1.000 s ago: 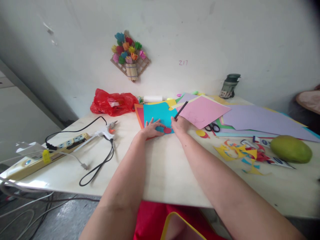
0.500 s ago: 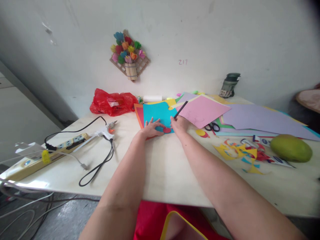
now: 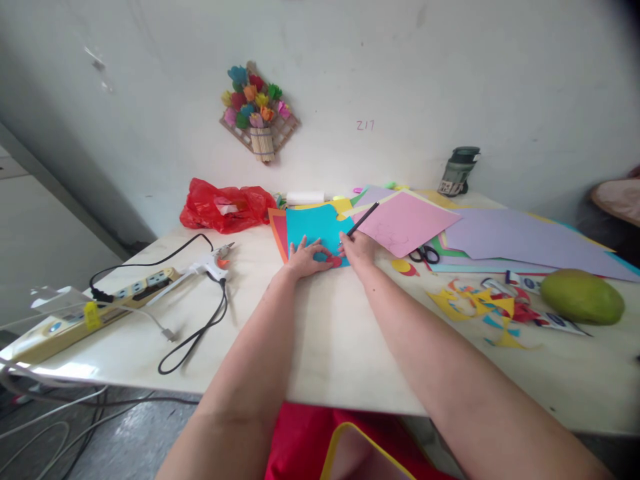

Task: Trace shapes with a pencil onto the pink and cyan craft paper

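A blue sheet of paper point(image 3: 315, 223) lies on the table over red and orange sheets point(image 3: 279, 233). My left hand point(image 3: 306, 259) rests on its lower part with the fingers spread. Its thumb and forefinger touch a small red paper circle point(image 3: 336, 261), partly covered by them. Closed around a dark pencil point(image 3: 365, 217), my right hand point(image 3: 358, 247) sits at the right edge of the blue sheet. The pencil slants up to the right, its lower end close to the circle. A yellow paper circle point(image 3: 399, 267) overlaps a red one to the right.
Black scissors point(image 3: 425, 255) lie beside pink paper point(image 3: 405, 223) and purple paper point(image 3: 520, 237). Paper scraps point(image 3: 470, 301), glue tubes point(image 3: 560, 323) and a green mango-like fruit point(image 3: 583, 297) are at right. At left are a glue gun point(image 3: 213, 265), a power strip point(image 3: 95, 313) and a red plastic bag point(image 3: 225, 205).
The fingers of my left hand have shifted slightly right and now cover more of the red circle. My right hand and the pencil have moved only a little.
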`<state>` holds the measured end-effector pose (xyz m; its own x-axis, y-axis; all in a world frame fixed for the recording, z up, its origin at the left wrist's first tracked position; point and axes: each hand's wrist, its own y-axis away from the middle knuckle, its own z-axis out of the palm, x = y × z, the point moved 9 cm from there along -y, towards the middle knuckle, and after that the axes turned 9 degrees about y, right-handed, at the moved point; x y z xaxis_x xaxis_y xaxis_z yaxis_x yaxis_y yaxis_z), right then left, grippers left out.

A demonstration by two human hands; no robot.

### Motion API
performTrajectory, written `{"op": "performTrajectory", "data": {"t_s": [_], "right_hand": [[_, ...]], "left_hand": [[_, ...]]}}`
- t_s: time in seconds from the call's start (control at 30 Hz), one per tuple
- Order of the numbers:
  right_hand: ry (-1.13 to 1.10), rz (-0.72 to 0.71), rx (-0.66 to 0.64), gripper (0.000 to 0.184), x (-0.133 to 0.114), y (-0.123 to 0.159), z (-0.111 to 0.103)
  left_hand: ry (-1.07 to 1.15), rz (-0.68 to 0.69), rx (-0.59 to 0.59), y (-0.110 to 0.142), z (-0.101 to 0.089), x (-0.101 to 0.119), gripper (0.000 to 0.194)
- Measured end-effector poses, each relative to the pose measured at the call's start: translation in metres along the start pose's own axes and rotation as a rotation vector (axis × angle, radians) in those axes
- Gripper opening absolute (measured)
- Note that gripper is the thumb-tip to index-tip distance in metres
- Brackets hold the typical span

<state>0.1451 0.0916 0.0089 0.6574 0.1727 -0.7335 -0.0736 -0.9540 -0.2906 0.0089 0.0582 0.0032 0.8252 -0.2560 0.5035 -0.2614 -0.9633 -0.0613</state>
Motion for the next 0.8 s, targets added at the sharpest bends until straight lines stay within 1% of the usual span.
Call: {"op": "performTrajectory", "data": {"t_s": [0.07, 0.1, 0.17, 0.27, 0.43, 0.6, 0.8], "right_hand": [[-0.088, 0.006, -0.003, 0.027, 0.000, 0.000, 0.002], [-0.139, -0.005, -0.031, 0.025, -0.001, 0.000, 0.006], [-0.228, -0.042, -0.132, 0.022, -0.006, 0.002, 0.016], [-0.308, -0.057, -0.248, 0.019, -0.009, 0.004, 0.026], [-0.422, -0.031, -0.347, 0.017, -0.013, 0.009, 0.031], [-0.398, -0.048, -0.352, 0.018, -0.014, 0.009, 0.031], [-0.226, -0.134, -0.288, 0.024, -0.015, 0.008, 0.027]], "left_hand": [[-0.013, -0.003, 0.003, -0.001, 0.001, -0.002, 0.044], [-0.018, -0.006, 0.006, -0.001, 0.001, -0.002, 0.044], [-0.024, -0.010, 0.010, -0.002, 0.001, -0.003, 0.045], [-0.029, -0.009, -0.001, -0.002, 0.001, -0.004, 0.045], [-0.043, -0.016, -0.045, 0.000, 0.000, -0.006, 0.041], [-0.043, -0.023, -0.076, 0.002, -0.002, -0.005, 0.042], [-0.025, -0.021, -0.067, 0.001, -0.001, -0.007, 0.043]]}}
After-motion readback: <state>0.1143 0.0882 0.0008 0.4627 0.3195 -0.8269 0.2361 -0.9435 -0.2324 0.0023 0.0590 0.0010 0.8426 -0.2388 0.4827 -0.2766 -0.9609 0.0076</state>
